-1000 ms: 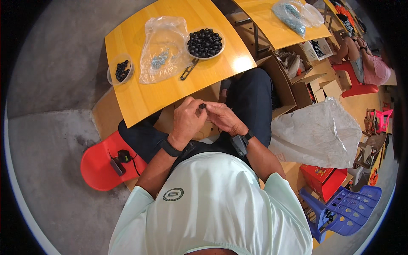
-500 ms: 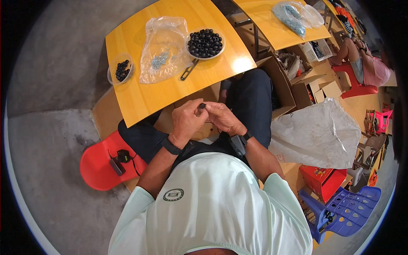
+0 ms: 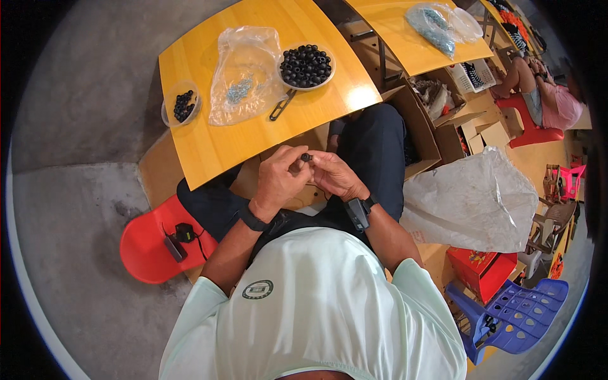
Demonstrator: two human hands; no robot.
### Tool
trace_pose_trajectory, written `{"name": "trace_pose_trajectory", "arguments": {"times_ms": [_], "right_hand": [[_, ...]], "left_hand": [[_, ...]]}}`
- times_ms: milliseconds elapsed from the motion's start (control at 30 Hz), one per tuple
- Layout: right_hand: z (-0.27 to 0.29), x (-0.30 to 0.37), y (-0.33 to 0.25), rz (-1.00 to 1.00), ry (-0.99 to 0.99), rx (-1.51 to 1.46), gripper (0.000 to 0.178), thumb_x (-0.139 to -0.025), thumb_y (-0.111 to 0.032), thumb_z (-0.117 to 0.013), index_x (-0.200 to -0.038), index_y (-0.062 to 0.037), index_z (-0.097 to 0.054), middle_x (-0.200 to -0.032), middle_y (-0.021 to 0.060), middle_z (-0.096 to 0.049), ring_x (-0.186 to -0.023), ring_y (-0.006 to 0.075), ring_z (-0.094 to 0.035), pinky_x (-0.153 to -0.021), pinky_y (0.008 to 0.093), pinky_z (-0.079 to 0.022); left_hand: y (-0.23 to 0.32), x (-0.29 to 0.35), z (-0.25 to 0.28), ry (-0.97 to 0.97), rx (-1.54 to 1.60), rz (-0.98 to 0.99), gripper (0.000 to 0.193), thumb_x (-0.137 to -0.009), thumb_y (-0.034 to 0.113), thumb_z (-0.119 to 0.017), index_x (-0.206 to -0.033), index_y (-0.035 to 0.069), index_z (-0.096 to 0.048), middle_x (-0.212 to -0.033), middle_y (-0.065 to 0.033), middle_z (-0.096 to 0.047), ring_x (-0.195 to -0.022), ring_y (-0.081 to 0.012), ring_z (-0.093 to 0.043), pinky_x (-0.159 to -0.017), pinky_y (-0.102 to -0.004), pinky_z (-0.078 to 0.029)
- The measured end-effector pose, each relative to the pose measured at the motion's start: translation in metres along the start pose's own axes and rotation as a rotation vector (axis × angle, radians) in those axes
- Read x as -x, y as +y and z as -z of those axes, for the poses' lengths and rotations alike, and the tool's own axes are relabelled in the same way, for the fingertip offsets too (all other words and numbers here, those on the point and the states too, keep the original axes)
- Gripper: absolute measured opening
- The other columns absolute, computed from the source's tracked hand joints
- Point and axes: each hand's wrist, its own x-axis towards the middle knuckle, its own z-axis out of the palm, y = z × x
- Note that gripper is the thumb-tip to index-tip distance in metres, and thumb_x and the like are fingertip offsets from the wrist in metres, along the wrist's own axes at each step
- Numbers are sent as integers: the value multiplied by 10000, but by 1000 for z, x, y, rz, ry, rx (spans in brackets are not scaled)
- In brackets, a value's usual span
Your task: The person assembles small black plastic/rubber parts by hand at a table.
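Yellow table (image 3: 218,149) bore 2 tubs (image 3: 333,69), black beads (image 3: 306,65) inside; your left hand (image 3: 280,180) and right hand (image 3: 337,176) pinched 1 small black piece (image 3: 306,157).

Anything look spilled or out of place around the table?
Only one thing: the small clear tub of black beads sits at the left edge of the yellow table, its rim seeming to overhang, so it might get knocked off. I see no spill.
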Motion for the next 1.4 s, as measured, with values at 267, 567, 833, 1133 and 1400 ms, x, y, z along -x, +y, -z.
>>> {"name": "trace_pose_trajectory", "arguments": {"times_ms": [267,567,833,1133,1400], "right_hand": [[-1,3,-7,-38,-72,-103,340,-1019,-298,-617,-1213,-20,-628,-879,-50,-558,-637,26,-421,-701,238,-472],[-6,5,-11,-33,-44,-115,354,-1026,-297,-607,-1232,-9,-608,-843,-66,-551,-550,7,-392,-657,223,-516],[-7,5,-8,-31,-23,-102,321,-1027,-278,-604,-1214,-17,-619,-913,-49,-605,-547,1,-392,-634,205,-492],[-12,3,-6,-15,-57,-70,295,-1031,-280,-598,-1175,-24,-626,-949,-36,-599,-571,8,-345,-585,182,-368],[-15,6,-8,-51,-4,-98,368,-1033,-278,-582,-1285,-11,-552,-917,-34,-545,-595,17,-310,-564,170,-327]], "left_hand": [[1,-7,12,-122,15,-142,258,-850,47,-676,-1108,32,-670,-1037,-132,-679,-803,-277,-704,-689,-333,-565],[3,-8,14,-148,33,-152,260,-873,62,-683,-1129,41,-643,-1081,-131,-667,-834,-293,-704,-698,-344,-563],[0,-8,11,-119,4,-242,279,-846,-9,-699,-1120,2,-651,-1056,-137,-667,-775,-240,-677,-683,-309,-554],[-2,-8,7,-67,-25,-275,291,-788,3,-715,-1073,42,-667,-991,-112,-659,-811,-282,-686,-682,-340,-566],[-6,-7,7,-88,-3,-246,332,-761,44,-756,-1080,34,-662,-1021,-125,-666,-909,-308,-686,-762,-352,-570]]}}
